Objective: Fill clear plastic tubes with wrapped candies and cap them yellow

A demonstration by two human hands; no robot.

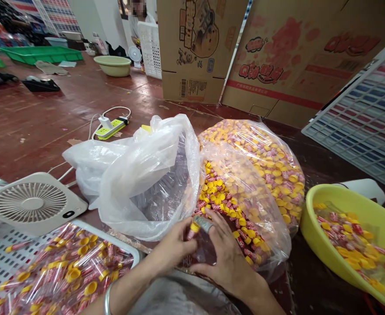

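Note:
My left hand (175,245) is closed on a small yellow-capped tube (194,229), pinched at the fingertips. Beside it, my right hand (227,253) has its thumb and fingers apart, with a grey wrap around one finger. Both hands are low in front of two bags. One is a clear plastic bag (261,170) full of small red-wrapped pieces with yellow caps, its mouth open toward my right hand. The other, a white plastic bag (123,188), gapes open on the left and holds clear empty-looking tubes (166,188).
A white basket (135,253) of clear tubes with red pieces and yellow caps stands front left, under a fan (31,201). A yellow basin (313,214) holds more pieces at right. Behind are a power strip (111,129), cardboard boxes (277,96) and a person (135,22).

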